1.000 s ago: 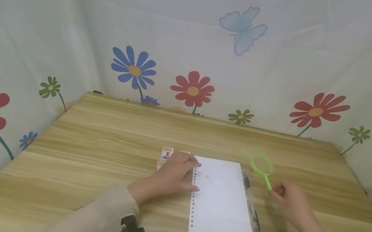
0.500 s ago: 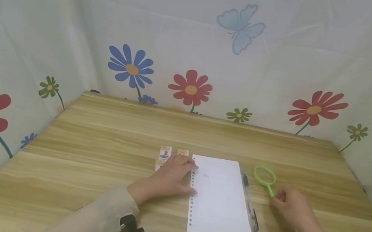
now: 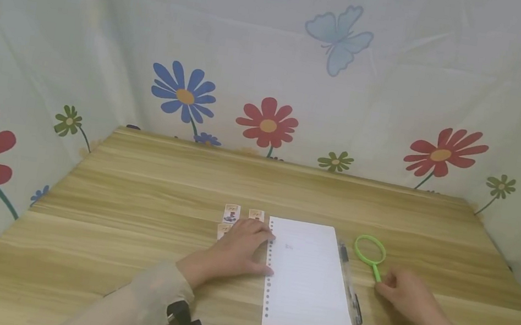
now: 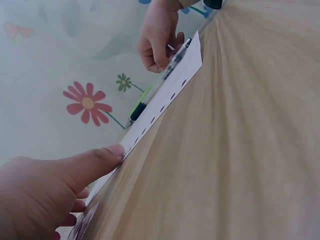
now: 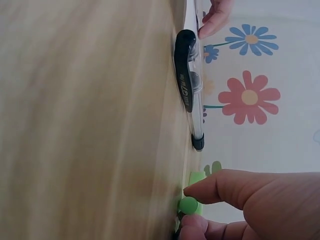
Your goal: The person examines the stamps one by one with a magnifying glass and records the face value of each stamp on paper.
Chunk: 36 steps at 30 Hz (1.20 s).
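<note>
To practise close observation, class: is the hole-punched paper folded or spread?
Spread: in the head view, the paper shows four corners and no visible fold.

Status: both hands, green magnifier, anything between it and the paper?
Right hand pinches magnifier. Left hand touches paper at punched edge. Pen lies between paper and magnifier.
</note>
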### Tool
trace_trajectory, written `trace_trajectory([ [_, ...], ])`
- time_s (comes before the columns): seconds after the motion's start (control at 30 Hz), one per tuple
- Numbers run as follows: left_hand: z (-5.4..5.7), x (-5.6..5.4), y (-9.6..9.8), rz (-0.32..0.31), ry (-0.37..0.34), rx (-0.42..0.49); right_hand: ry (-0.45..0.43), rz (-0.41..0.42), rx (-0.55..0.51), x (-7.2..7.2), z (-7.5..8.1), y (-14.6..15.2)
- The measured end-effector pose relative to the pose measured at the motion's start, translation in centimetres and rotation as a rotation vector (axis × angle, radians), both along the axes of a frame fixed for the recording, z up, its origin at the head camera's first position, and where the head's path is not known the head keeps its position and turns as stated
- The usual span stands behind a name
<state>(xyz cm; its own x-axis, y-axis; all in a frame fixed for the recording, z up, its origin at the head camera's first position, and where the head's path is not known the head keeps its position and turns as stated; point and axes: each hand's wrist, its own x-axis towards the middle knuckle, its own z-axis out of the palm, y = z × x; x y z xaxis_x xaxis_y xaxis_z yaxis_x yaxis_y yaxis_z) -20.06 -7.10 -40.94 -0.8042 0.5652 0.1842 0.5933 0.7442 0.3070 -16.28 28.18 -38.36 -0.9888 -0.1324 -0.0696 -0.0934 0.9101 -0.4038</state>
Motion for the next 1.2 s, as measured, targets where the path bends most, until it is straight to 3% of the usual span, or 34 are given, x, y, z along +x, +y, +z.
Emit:
trace_trajectory([
  [0.4,-0.3,0.1,-0.2,-0.013,0.028,0.001,-0.069,0.007,-0.026,-0.1,0.6,0.2],
  [0.67,-0.3,0.1,-0.2,-0.016,0.04,-0.002,0.002,0.044,-0.027,-0.7,1.5,0.4],
  [0.97,-0.3,0.1,-0.3,-0.017,0.029,-0.001,0.056,0.139,-0.071,-1.4,2.3,-1.0],
  [1.2,-0.3,0.1,-0.4,-0.018,0.024,0.001,0.093,0.271,-0.1,-2.0,2.1,-2.6],
])
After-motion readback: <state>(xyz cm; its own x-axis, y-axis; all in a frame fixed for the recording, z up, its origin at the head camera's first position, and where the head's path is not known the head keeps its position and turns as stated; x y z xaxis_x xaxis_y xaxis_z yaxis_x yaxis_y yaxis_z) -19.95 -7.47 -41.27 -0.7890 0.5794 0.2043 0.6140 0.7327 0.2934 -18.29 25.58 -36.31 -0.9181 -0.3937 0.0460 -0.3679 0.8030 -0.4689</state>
